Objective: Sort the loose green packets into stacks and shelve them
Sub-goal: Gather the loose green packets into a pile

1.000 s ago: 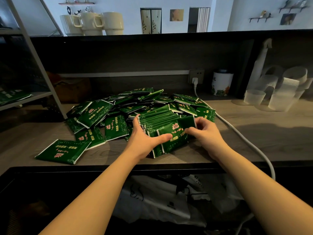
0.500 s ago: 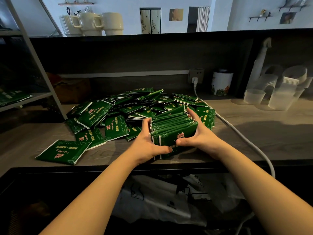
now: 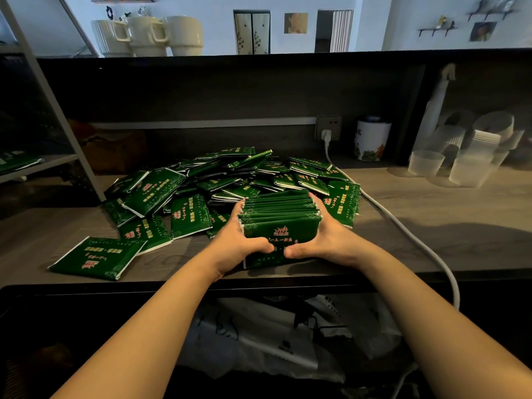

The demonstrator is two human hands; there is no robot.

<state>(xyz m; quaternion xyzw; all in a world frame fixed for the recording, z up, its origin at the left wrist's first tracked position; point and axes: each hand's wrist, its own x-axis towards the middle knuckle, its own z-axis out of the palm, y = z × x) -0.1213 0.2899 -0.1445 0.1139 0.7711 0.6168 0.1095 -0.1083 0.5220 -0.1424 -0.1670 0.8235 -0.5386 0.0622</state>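
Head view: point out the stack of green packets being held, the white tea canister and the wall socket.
stack of green packets [image 3: 283, 231], head view, front packet's face.
white tea canister [image 3: 371, 141], head view, side wall.
wall socket [image 3: 329, 128], head view, faceplate.

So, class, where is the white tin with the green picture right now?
In the head view, the white tin stands at the back right of the counter, just right of the wall socket and left of the clear plastic cups.

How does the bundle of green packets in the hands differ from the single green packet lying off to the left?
The squared bundle of green packets stands on edge, gripped between the left hand and right hand; the lone green packet lies flat, untouched, apart from the pile. Both share the green wrapper with red print.
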